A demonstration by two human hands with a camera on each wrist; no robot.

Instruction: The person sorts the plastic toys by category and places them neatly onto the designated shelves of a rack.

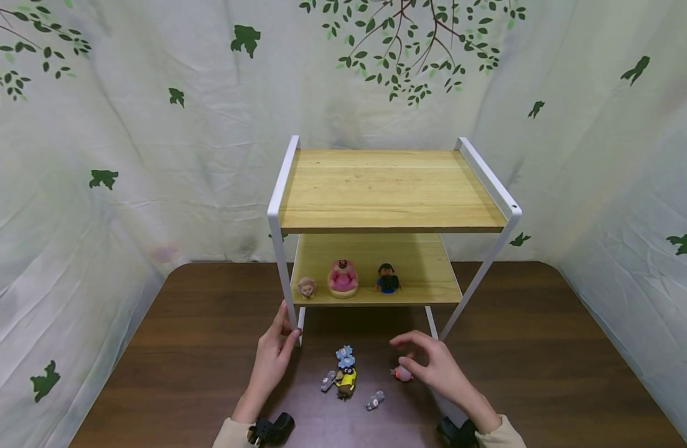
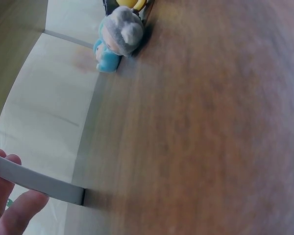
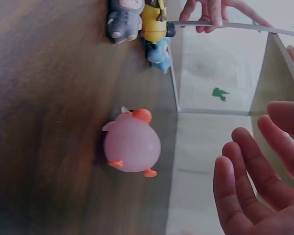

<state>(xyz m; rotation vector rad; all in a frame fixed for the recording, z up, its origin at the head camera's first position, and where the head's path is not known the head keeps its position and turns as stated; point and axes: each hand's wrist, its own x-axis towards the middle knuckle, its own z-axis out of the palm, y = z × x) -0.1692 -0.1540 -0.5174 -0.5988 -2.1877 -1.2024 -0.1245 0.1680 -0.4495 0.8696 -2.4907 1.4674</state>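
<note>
My left hand holds the front left leg of a small two-tier shelf. In the left wrist view the thumb and fingers lie on either side of that white leg. My right hand hovers by the front right leg, fingers parted and holding nothing. Close to it on the table is a round pink toy figure with an orange snout and feet, apart from the fingers. Between the hands lie a yellow figure, a blue figure and two grey figures, one left and one nearer.
On the shelf's lower board stand a small pale figure, a pink bear and a dark-haired figure. The wooden upper board sits above, between white side rails. A leaf-patterned cloth surrounds the brown table.
</note>
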